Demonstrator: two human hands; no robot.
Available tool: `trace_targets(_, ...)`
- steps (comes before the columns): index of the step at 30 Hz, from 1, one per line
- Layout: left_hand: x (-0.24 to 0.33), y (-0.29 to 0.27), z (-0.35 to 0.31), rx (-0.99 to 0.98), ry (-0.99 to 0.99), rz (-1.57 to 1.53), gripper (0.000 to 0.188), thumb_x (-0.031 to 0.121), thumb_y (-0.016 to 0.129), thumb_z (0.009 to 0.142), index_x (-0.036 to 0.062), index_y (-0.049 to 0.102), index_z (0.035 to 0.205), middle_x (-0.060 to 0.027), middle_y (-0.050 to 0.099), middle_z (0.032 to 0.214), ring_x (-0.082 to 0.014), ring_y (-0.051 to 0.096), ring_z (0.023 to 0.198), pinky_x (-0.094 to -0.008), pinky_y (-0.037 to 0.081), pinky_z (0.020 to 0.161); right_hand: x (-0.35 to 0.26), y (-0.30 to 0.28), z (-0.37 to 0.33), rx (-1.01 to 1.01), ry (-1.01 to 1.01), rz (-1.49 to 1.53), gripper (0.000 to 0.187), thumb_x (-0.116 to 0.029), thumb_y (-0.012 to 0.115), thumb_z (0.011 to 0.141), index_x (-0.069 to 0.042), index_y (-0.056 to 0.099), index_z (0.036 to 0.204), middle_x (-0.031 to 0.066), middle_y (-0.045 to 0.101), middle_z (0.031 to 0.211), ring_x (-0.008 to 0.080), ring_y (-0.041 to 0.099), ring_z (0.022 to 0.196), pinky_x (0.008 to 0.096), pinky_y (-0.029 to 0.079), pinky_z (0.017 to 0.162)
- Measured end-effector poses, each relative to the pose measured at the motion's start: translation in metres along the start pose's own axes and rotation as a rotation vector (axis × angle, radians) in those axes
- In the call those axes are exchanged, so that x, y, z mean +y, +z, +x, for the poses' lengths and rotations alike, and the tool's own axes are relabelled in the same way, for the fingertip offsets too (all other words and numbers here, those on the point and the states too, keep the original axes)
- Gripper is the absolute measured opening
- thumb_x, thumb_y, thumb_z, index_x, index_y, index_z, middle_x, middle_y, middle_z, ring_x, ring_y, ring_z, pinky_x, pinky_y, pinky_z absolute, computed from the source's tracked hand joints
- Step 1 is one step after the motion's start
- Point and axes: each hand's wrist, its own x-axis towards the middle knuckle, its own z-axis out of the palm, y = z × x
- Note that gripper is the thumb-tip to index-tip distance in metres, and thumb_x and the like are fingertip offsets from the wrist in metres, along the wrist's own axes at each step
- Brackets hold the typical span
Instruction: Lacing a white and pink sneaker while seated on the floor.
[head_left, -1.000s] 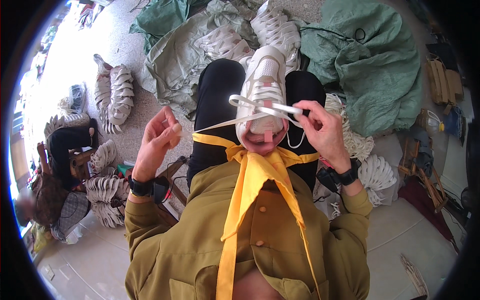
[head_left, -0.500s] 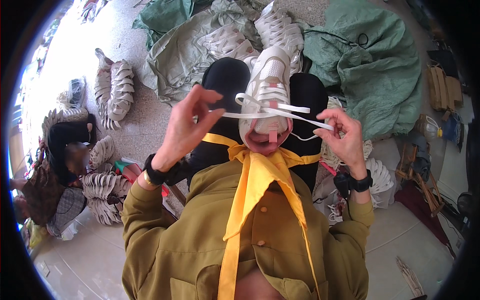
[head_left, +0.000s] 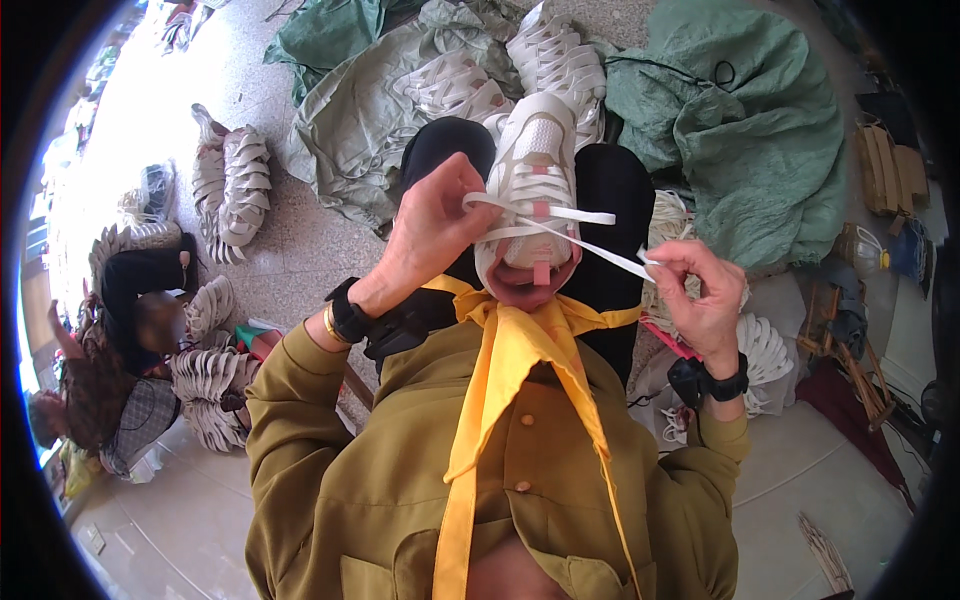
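Note:
A white and beige sneaker (head_left: 541, 144) with a pink lining rests between my knees, its toe pointing away from me. White shoelace (head_left: 575, 214) crosses over its tongue, with a loop on the left side. The fingers of my left hand (head_left: 436, 222) are closed at that loop, beside the shoe's left edge. To the right of the shoe, my right hand (head_left: 702, 292) pinches a lace end, which stretches taut from the crossing. Yellow apron straps (head_left: 520, 370) lie just below the shoe's heel.
Green sacks (head_left: 730, 130) lie on the floor ahead, with rows of white shoe uppers (head_left: 555, 60) among them. More stacked uppers (head_left: 232, 185) stand on the left. Another person (head_left: 100, 390) sits at far left. A wooden stool (head_left: 850, 340) is at right.
My left hand has moved right and up to the lace loop and closed there. My right hand has shifted slightly right and down, drawing its lace end outward.

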Motion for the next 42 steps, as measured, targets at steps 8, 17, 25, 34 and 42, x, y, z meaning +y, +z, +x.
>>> trace_targets(8,0.008,-0.009,0.004,-0.097,-0.054,-0.267,0.018,-0.006,0.066,0.091,0.0061,0.053,0.096,-0.0004,0.066,0.096,-0.0045,0.063,0.089,-0.0211,0.051,0.077,0.022,-0.001,-0.012,-0.102,0.065,-0.118,0.014,-0.003,0.081,0.085,-0.006,0.073,0.096,0.0036,0.068,0.073,0.0098,0.062,0.058,0.0258,0.046,0.053)
trace_targets(17,-0.005,0.001,-0.003,-0.057,0.102,-0.430,0.019,-0.006,0.065,0.092,0.0077,0.051,0.094,-0.0016,0.065,0.100,-0.0051,0.062,0.091,-0.0229,0.054,0.080,0.026,-0.006,-0.008,0.055,-0.115,-0.229,0.010,0.000,0.078,0.085,-0.003,0.072,0.093,0.0084,0.071,0.079,0.0166,0.065,0.061,0.0288,0.050,0.056)
trace_targets(25,0.001,-0.004,0.000,-0.088,0.049,-0.265,0.016,-0.001,0.064,0.097,0.0065,0.051,0.097,-0.0007,0.064,0.100,-0.0047,0.061,0.093,-0.0226,0.053,0.082,0.022,0.009,0.009,-0.074,-0.043,-0.133,0.013,-0.002,0.080,0.085,-0.003,0.073,0.096,0.0067,0.071,0.082,0.0150,0.062,0.059,0.0277,0.047,0.054)
trace_targets(34,0.002,-0.003,0.000,-0.060,-0.005,-0.125,0.012,0.001,0.065,0.098,0.0034,0.054,0.102,-0.0003,0.063,0.097,-0.0043,0.062,0.092,-0.0213,0.053,0.079,-0.004,0.052,0.035,-0.170,-0.026,-0.039,0.017,-0.009,0.079,0.087,-0.003,0.068,0.099,0.0070,0.061,0.087,0.0214,0.061,0.068,0.0326,0.049,0.057)
trace_targets(42,0.008,-0.002,0.004,-0.085,-0.004,-0.077,0.012,-0.001,0.067,0.095,0.0026,0.056,0.099,-0.0002,0.064,0.093,-0.0039,0.062,0.087,-0.0212,0.051,0.076,-0.001,0.059,0.039,-0.172,-0.072,0.082,0.012,0.000,0.073,0.089,-0.002,0.065,0.097,0.0079,0.062,0.088,0.0190,0.062,0.066,0.0311,0.049,0.057)
